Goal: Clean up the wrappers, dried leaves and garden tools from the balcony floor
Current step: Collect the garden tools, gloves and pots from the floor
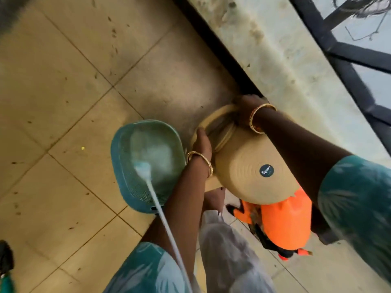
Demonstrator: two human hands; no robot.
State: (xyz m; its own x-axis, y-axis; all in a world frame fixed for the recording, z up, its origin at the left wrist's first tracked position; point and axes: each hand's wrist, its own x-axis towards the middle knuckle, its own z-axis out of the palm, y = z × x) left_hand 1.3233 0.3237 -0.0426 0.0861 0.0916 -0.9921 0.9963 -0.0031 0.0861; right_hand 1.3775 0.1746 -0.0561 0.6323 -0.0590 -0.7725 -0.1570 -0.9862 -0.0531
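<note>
Both hands are on the stack of tan pots (249, 166), close to the wall. The left hand (203, 142) grips one side of the rim and the right hand (246, 108) grips the far side. The pots are tipped, so one could slide out and hit the green basket (148, 159) beside them

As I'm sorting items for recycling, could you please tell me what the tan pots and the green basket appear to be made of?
Round tan stacked pots: probably matte moulded plastic, given the smooth ridged base and sticker. Green oval perforated basket: likely plastic, given the fine moulded mesh and slight sheen.
</note>
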